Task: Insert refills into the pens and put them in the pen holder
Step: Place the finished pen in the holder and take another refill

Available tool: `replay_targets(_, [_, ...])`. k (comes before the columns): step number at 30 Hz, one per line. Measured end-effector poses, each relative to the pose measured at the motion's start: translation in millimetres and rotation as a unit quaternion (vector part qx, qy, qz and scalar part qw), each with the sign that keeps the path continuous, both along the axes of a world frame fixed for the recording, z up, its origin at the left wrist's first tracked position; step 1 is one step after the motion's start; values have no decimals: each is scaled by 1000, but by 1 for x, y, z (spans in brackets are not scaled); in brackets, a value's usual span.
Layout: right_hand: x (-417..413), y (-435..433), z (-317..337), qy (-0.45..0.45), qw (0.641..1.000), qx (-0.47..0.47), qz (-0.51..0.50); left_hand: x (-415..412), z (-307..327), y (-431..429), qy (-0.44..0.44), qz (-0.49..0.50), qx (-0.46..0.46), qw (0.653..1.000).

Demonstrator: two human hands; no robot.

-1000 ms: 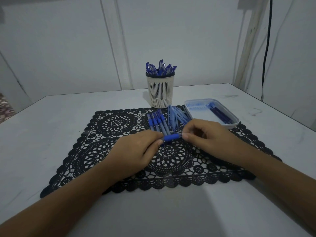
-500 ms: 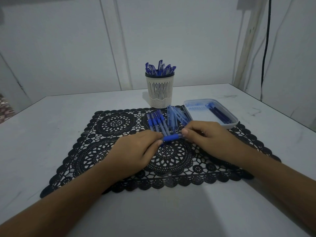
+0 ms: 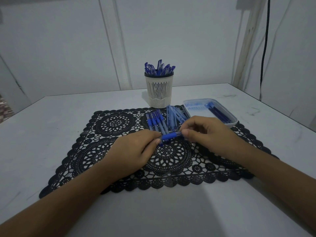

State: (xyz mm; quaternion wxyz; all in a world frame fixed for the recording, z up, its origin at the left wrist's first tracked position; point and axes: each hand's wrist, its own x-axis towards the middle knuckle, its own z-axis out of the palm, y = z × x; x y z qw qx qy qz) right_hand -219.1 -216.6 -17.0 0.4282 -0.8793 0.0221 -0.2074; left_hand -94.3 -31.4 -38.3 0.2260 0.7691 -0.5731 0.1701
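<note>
I am holding one pen point(image 3: 169, 136) level just above the middle of the black lace mat point(image 3: 109, 127), and its blue rubber grip is showing in the gap between my hands, with a bit of clear barrel running on toward the right. My left hand point(image 3: 135, 147) is pinching the grip end with curled fingers, and my right hand point(image 3: 205, 132) is pinching the barrel end between thumb and fingertips; my fingers are hiding both ends, so I cannot tell how far the refill is sitting inside. Just behind the pen, a row of blue-grip pens point(image 3: 155, 122) and a fan of clear barrels point(image 3: 174, 117) are lying on the mat, crowding the far side of my hands. Past them the white slotted pen holder point(image 3: 159, 93) is standing upright at the mat's far edge, packed with blue pens point(image 3: 159, 68), and the clear tray point(image 3: 232, 120) with dark refills point(image 3: 219, 113) is sitting to its right, overlapping the mat's corner. The white table point(image 3: 51, 125) is lying bare to my left and in front of the mat's near edge. Compared with a second ago, my hands and the pen are staying almost exactly in place; only my right fingers are shifting slightly on the barrel.
</note>
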Motion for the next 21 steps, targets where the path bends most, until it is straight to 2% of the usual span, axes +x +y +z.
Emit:
replay_targets(7, [4,-16,-1,-58,988,113,-91,3,2,1,26,30,-20,999])
replay_targets(8, [3,-18,-1,-49,990,86,-101,4,3,2,31,35,-20,999])
replay_targets(10, [0,-17,-1,-3,995,-32,-95,4,3,2,38,44,-23,998])
replay_targets(12, [-1,-12,-3,35,987,-144,-62,4,3,3,41,49,-25,998])
replay_targets(14, [0,-8,-6,46,975,-216,-24,4,4,3,41,49,-22,998])
replay_targets(17, [2,-3,-7,50,965,-258,-1,4,4,3,36,45,-18,998])
replay_targets(21, [0,-3,-6,56,966,-253,-15,4,3,2,32,43,-12,998])
